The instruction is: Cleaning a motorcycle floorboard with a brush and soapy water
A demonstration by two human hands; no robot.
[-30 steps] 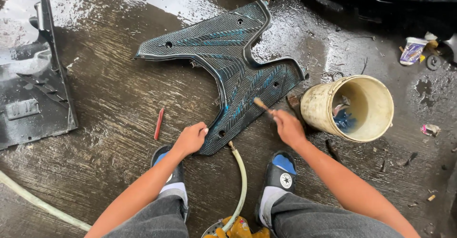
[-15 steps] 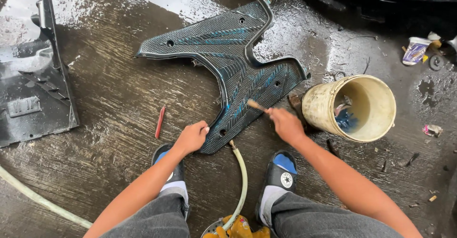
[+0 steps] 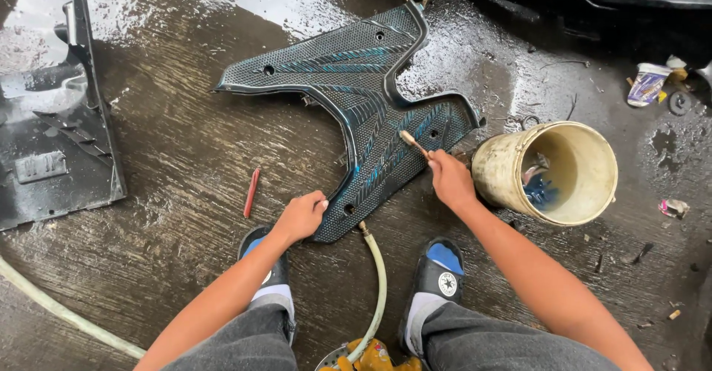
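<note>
At nine o'clock of your view a dark plastic body panel (image 3: 52,148) lies flat on the wet concrete floor (image 3: 178,148), and a pale hose (image 3: 67,312) runs across the corner at seven o'clock. Moving right, a small red stick-like tool (image 3: 252,191) lies on the floor, just at ten o'clock of your left hand (image 3: 300,217). That hand is curled over the near tip of the black textured footboard panel (image 3: 363,104), fingers wrapped on its edge and pressing it down. The footboard panel, with blue streaks in its tread pattern, spreads from the centre up toward twelve o'clock, lying flat on the floor. At six o'clock your two black and blue sandals (image 3: 437,274) stand on the floor, and a thin cream hose (image 3: 378,282) curves up between them until its end touches the footboard panel's near edge. Your right hand (image 3: 449,178) is closed in a pinch on a small brush (image 3: 411,142), whose head rests on the panel's right lobe. Just at three o'clock of that hand a cream bucket (image 3: 489,167) sits with something blue inside. Farther toward two o'clock, well apart, a crumpled cup (image 3: 647,83) lies among litter.
</note>
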